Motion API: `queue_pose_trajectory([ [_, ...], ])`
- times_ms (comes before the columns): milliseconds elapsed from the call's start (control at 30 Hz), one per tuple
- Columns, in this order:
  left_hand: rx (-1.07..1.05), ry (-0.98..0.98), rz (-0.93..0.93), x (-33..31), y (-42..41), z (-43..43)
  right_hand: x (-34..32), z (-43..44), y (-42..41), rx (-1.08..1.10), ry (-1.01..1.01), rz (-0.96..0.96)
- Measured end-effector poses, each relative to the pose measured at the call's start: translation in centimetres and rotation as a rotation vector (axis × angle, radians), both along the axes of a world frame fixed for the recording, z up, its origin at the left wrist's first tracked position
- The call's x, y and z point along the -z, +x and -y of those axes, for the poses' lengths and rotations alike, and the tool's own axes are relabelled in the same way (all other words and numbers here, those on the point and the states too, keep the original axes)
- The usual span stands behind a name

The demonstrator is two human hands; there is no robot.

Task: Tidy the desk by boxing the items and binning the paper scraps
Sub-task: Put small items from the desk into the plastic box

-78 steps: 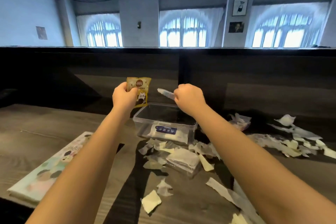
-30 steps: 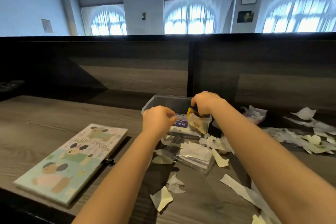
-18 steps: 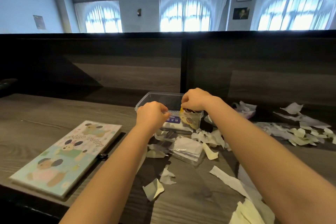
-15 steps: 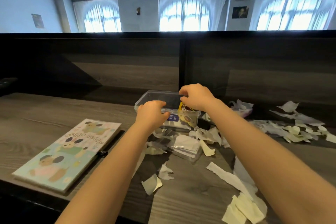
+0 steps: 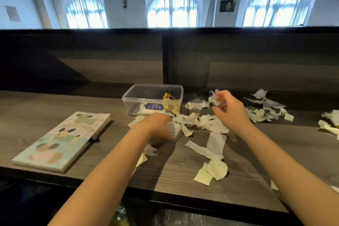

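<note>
Box [image 5: 143, 93]: clear plastic, no lid on, standing on the tabletop [image 5: 45, 108] against the dark back panel.

Change noted: the yellow snack packet [image 5: 170, 105] was held in the air above the box 2.6 s ago and was being pushed in by the right hand half a second ago. It is now lodged inside, leaned against the box's right wall, and is no longer touched. A white wipes pack [image 5: 151, 109] with a blue label lies flat on the box floor beside it.

Right hand [image 5: 230, 112]: withdrawn from the box and now to the right of it, over crumpled paper scraps [image 5: 200, 123]. The fingers [image 5: 220, 95] are loosely curled and motion-blurred; whether a scrap is pinched cannot be told.

Left hand [image 5: 157, 127]: moved off the box's front wall and now just in front of the box, laid over a clear-wrapped pack [image 5: 175, 131]. The fingers are hidden under the back of the hand, so grasp or mere contact cannot be told.

Still unboxed: the clear-wrapped pack, and the illustrated notebook [image 5: 62, 139] well to the left of the box. Scraps are spread in front of and to the right of the box.

Judgement: one boxing step is closed. The clear-wrapped pack is probably to be taken next. Scrap clearing is hardly begun, so the task is judged under halfway.
</note>
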State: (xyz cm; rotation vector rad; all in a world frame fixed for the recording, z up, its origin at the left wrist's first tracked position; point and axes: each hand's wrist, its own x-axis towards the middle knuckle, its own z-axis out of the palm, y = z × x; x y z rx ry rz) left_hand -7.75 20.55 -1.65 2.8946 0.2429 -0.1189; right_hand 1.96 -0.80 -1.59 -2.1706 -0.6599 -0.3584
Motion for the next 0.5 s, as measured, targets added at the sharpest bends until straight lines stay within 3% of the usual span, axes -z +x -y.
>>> queue_pose_trajectory([
  [67,0.014,0.08,-0.064,0.1,0.2,0.6,0.6,1.7,0.0,0.05,0.001,-0.046],
  [200,-0.014,0.029,-0.118,-0.2,0.2,0.9,1.6,2.1,0.1,0.056,-0.135,-0.088],
  [400,-0.004,0.161,0.002,0.1,-0.2,0.9,1.9,-3.1,0.2,-0.186,-0.507,-0.111],
  [500,0.008,0.225,0.032,0.8,-0.1,0.7,2.1,-5.3,0.7,-0.176,-0.636,0.015],
])
